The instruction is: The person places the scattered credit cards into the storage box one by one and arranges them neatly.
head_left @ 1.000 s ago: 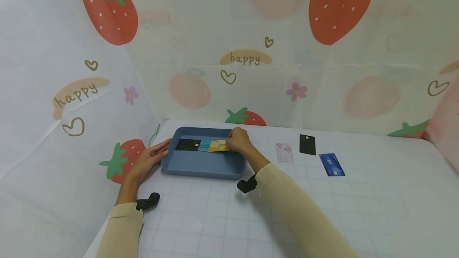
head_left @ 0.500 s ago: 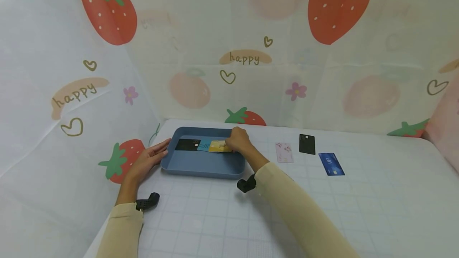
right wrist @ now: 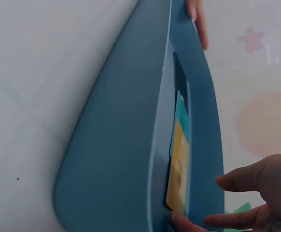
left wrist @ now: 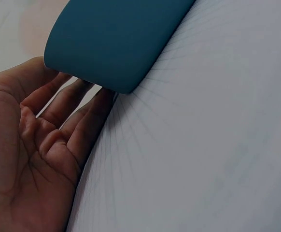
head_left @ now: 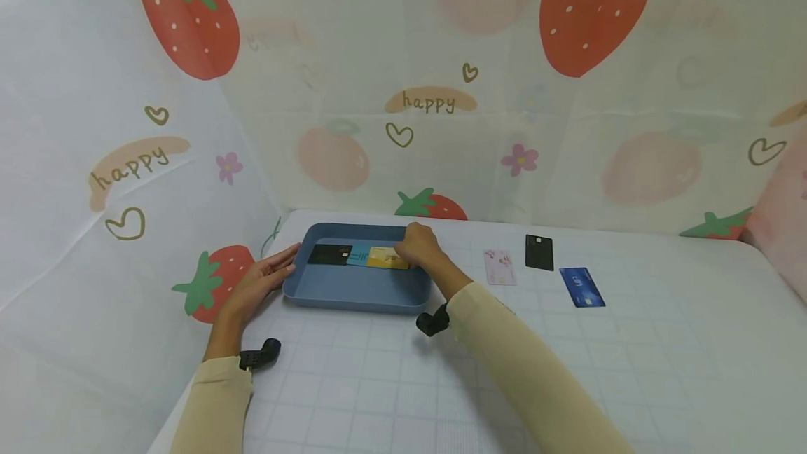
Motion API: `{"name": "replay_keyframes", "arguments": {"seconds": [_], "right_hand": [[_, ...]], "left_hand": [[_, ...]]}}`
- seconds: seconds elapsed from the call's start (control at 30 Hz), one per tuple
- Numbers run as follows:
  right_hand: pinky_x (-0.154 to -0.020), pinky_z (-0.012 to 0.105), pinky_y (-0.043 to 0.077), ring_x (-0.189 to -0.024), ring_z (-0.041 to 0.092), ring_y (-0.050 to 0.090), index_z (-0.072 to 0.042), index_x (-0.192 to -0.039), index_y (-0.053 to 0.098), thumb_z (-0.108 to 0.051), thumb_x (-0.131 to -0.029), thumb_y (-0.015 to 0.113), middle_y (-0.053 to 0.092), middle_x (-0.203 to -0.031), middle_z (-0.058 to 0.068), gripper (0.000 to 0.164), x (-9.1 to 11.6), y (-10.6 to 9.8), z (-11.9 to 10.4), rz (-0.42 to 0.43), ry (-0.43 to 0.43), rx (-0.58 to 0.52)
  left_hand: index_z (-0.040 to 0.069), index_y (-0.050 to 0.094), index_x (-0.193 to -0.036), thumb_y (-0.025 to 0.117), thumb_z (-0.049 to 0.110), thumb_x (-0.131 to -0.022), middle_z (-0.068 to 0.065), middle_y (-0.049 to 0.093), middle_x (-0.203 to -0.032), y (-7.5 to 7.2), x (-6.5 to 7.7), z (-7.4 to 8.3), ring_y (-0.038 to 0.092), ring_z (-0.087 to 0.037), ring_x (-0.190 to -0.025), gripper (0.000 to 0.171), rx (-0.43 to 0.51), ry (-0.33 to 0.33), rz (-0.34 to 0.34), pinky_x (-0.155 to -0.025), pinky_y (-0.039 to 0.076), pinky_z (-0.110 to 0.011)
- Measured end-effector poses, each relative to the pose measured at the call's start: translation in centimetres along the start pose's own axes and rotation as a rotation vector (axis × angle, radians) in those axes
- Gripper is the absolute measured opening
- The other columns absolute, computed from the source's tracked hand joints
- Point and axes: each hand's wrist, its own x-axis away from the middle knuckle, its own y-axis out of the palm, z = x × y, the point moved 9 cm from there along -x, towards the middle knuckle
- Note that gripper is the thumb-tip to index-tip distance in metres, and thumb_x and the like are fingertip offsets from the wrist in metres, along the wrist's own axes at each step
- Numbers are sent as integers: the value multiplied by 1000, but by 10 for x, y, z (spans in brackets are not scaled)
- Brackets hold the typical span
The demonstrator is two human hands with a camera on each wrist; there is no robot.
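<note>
A blue-grey tray holds a black card, a light blue card and a yellow card in a row. The yellow card slightly overlaps the light blue one. My right hand is over the tray's right end. In the right wrist view, a fingertip touches the near end of the yellow card, and the thumb stands apart from the fingers. My left hand rests against the tray's left side, fingers extended along its wall.
To the right of the tray, a pink patterned card, another black card and a dark blue card lie on the white gridded tablecloth. A strawberry-print curtain stands behind the table.
The yellow card has shifted slightly right and come into line with the other cards in the tray. My right hand has barely moved; my left hand stays in place.
</note>
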Motion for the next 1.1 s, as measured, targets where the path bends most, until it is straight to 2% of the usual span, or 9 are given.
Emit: {"name": "replay_keyframes", "arguments": {"seconds": [0.13,0.4,0.5,0.63,0.8,0.87,1.0,1.1], "right_hand": [[-45,22,42,-55,20,62,2,-91,63,-13,-97,60,59,-68,8,16,7,-5,-2,-1,-21,7],[-66,30,48,-78,22,57,8,-119,59,-17,-98,59,62,-94,14,34,31,-19,-8,32,-102,-9],[-82,37,54,-97,26,62,10,-129,57,-19,-99,59,66,-116,19,41,38,-23,-10,42,-137,-12],[-100,45,52,-121,31,60,8,-138,54,-24,-100,60,61,-137,20,50,44,-28,-10,58,-162,2],[-101,48,51,-124,32,59,3,-139,57,-29,-100,62,61,-139,18,50,57,-35,-8,67,-172,-10],[-99,48,52,-121,31,62,2,-138,59,-29,-100,63,63,-136,18,49,63,-37,-7,72,-181,-23],[-83,40,58,-103,26,66,0,-135,62,-28,-99,65,70,-119,16,46,74,-44,-4,94,-209,-29],[-73,34,57,-92,23,65,-2,-132,64,-29,-98,66,71,-107,12,43,84,-49,-1,107,-225,-23]], "left_hand": [[15,38,-158,59,26,-105,-7,36,-162,1,-1,0,32,-20,-149,58,2,9,-4,-102,41,-12],[15,38,-158,59,25,-105,-7,36,-162,2,-3,1,34,-18,-149,58,5,17,-4,-102,41,-12],[16,38,-158,59,25,-105,-6,36,-162,2,-3,1,34,-17,-149,58,3,14,-4,-102,41,-12],[16,38,-158,58,25,-105,-6,37,-162,1,-1,2,34,-20,-149,58,-17,12,1,-102,41,-12],[16,37,-159,58,27,-105,-6,36,-162,1,-1,2,33,-21,-149,58,-29,12,2,-102,41,-13],[16,37,-159,58,28,-105,-6,36,-162,1,-2,2,33,-21,-149,59,-35,10,4,-102,41,-13],[16,37,-158,58,28,-105,-7,37,-162,1,-2,1,34,-20,-149,58,-30,15,3,-101,42,-13],[14,37,-158,57,24,-106,-10,36,-162,1,-3,1,34,-20,-148,57,-26,37,-4,-100,42,-12]]}}
